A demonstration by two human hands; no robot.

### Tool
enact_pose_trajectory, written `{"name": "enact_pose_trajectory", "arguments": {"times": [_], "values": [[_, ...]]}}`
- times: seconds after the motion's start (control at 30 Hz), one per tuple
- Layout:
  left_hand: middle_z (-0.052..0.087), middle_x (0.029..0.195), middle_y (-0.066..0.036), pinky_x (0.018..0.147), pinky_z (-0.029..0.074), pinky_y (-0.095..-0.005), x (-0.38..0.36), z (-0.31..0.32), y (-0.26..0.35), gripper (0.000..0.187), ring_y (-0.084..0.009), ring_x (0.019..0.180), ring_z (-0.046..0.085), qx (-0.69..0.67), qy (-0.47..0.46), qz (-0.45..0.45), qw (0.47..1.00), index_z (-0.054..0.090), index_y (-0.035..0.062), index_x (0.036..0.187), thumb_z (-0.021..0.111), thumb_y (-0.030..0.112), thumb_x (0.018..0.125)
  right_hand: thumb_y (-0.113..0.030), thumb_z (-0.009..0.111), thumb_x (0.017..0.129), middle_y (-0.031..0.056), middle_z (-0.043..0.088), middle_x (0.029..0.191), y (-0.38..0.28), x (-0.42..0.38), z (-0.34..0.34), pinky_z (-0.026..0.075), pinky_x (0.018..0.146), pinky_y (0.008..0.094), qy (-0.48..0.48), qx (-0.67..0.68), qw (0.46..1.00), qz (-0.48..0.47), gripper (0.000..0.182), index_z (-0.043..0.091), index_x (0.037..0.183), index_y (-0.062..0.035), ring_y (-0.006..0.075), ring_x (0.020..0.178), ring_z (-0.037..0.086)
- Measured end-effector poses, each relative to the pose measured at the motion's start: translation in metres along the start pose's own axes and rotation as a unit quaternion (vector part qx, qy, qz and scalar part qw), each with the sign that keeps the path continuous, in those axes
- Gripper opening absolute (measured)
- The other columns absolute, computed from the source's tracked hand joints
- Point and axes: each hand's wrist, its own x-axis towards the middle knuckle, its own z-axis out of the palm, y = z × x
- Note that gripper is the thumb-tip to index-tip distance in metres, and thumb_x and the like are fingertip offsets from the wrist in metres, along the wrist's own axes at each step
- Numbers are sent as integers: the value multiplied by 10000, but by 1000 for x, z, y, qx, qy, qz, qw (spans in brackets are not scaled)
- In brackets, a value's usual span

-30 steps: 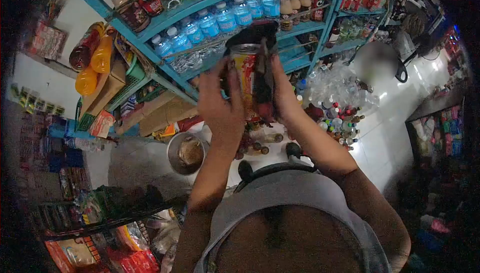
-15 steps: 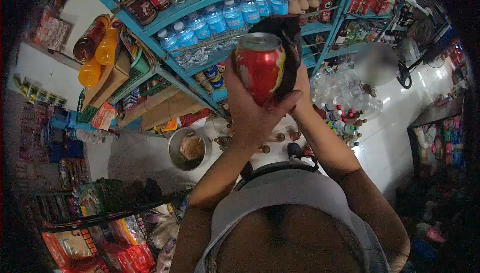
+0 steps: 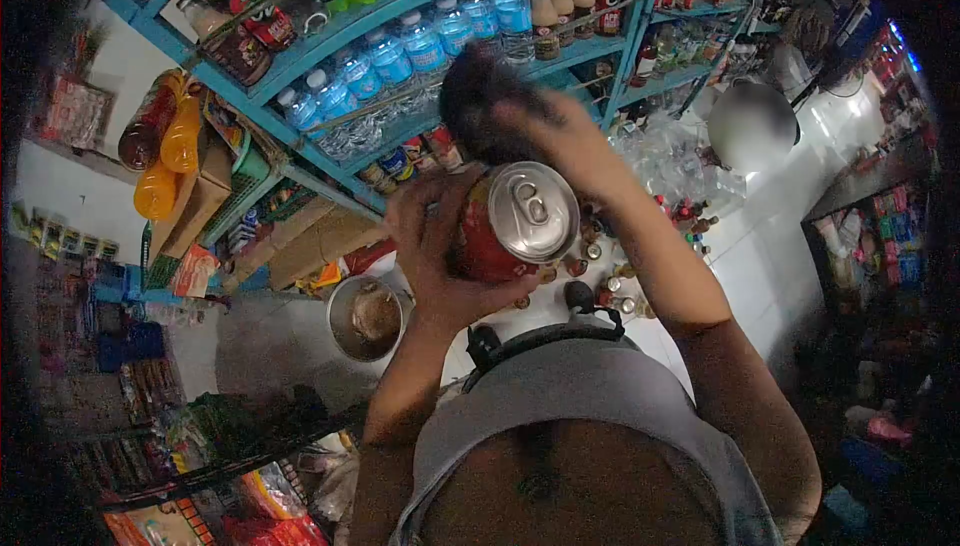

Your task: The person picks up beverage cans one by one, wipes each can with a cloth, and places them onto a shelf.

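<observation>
My left hand (image 3: 425,271) is wrapped round a red drink can (image 3: 535,211). The can is tilted so that its silver lid and pull tab face me. Just above it, my right hand (image 3: 580,151) grips a dark cloth (image 3: 475,96), slightly smeared by motion. The cloth is held apart from the lid, toward the shelf side. Behind both hands stands a blue shelf rack (image 3: 350,26) with a row of water bottles (image 3: 410,46).
A metal pot (image 3: 365,318) with something brown inside stands on the floor at the left. Small bottles (image 3: 620,296) stand on the tiles near my feet. Clear plastic bottles (image 3: 670,161) are heaped farther right, close to a person (image 3: 752,126). Orange drink bottles (image 3: 180,136) lie at the left.
The can has come lower and tipped, so its lid now faces me. My right hand and the cloth have moved off the can's side, up and to the left.
</observation>
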Motion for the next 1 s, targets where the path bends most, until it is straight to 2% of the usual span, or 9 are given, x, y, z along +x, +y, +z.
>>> {"name": "enact_pose_trajectory", "arguments": {"times": [0.17, 0.23, 0.27, 0.3, 0.37, 0.5, 0.63, 0.83, 1.0], "values": [[473, 993, -102, 804, 373, -393, 1, -12, 2, 814, -274, 935, 464, 52, 5, -2, 999, 541, 50, 1076, 790, 416, 392, -283, 595, 781, 57, 580, 969, -35, -32, -14, 415, 798, 298, 81, 289, 954, 17, 458, 472, 1118, 2, 194, 866, 550], [472, 988, -108, 785, 387, -386, -2, -11, 0, 824, -272, 914, 474, 49, 13, -9, 999, 545, 46, 1072, 791, 423, 382, -242, 636, 751, 52, 556, 997, -36, -45, -9, 401, 810, 286, -37, 16, 985, -168, 448, 475, 1095, -5, 159, 893, 523], [471, 983, -114, 766, 401, -379, -4, -9, 0, 833, -270, 893, 484, 46, 23, -15, 999, 549, 42, 1068, 793, 430, 372, -193, 666, 724, 43, 541, 990, -29, -37, -5, 387, 812, 259, -49, -166, 932, -320, 438, 480, 1073, -5, 106, 902, 479], [471, 983, -114, 766, 401, -379, -5, -8, 0, 833, -270, 893, 484, 44, 20, -14, 999, 549, 42, 1068, 793, 430, 372, -193, 666, 724, 43, 541, 990, -31, -39, -1, 387, 812, 259, -46, -166, 932, -319, 438, 480, 1073, -5, 106, 902, 479], [477, 943, -119, 737, 408, -381, -5, -7, -1, 823, -269, 841, 493, 37, 23, -21, 999, 548, 36, 1070, 792, 417, 382, -74, 649, 708, 61, 483, 1133, -36, -45, 5, 321, 911, 288, -120, 74, 990, -17, 585, 369, 1217, 1, 140, 1034, 437], [478, 881, -103, 697, 411, -369, -5, -3, -5, 787, -257, 782, 488, 52, 69, 36, 996, 552, 38, 1070, 783, 389, 405, -169, 631, 750, 30, 569, 850, -28, -40, 14, 421, 722, 253, -49, 111, 991, -60, 357, 500, 1038, -3, 84, 788, 502], [468, 830, -82, 669, 404, -344, -5, -6, -5, 786, -235, 743, 471, 96, 37, 8, 995, 554, 41, 1073, 773, 383, 401, -95, 597, 764, 38, 552, 980, -29, -36, 12, 401, 786, 248, -51, 54, 996, -49, 408, 449, 1129, 7, 97, 890, 502], [463, 839, -70, 660, 410, -328, 2, -10, 4, 795, -212, 741, 469, 111, 64, -37, 991, 548, 50, 1087, 773, 372, 396, -120, 610, 752, 16, 582, 841, -21, -28, 11, 427, 702, 227, 7, 89, 993, -81, 265, 522, 966, 9, 68, 767, 512], [449, 842, -64, 652, 418, -318, 1, -15, 7, 773, -203, 750, 473, 106, 66, -77, 989, 551, 62, 1085, 776, 359, 408, -53, 652, 690, 38, 555, 971, -24, -30, 0, 411, 792, 258, -114, 232, 966, -11, 443, 461, 1088, -18, 116, 888, 513]]}}
